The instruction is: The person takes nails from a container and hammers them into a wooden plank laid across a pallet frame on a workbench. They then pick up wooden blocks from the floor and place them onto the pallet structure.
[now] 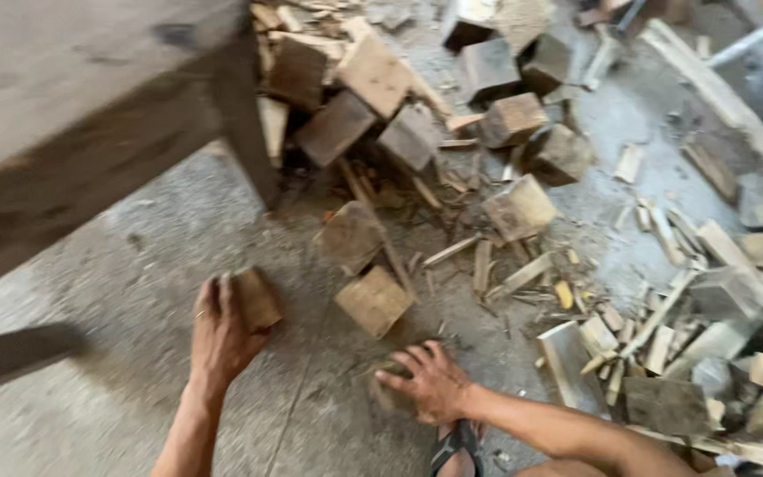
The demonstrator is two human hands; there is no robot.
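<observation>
My left hand [220,334] grips a small brown wooden block [258,299] just above the concrete floor, fingers wrapped over its top. My right hand [430,380] reaches across low in the view and closes over another wooden block [388,393] that rests on the floor; most of that block is hidden under the fingers. A square pale block [373,300] lies between the two hands, a little farther away, with a rounder block [351,235] behind it.
A heap of wooden blocks [373,97] and splinters fills the far middle. Offcuts and slats [691,309] cover the right side. A wooden table [55,115] with a dark leg [245,124] stands at the left. My sandalled foot [454,450] shows at the bottom.
</observation>
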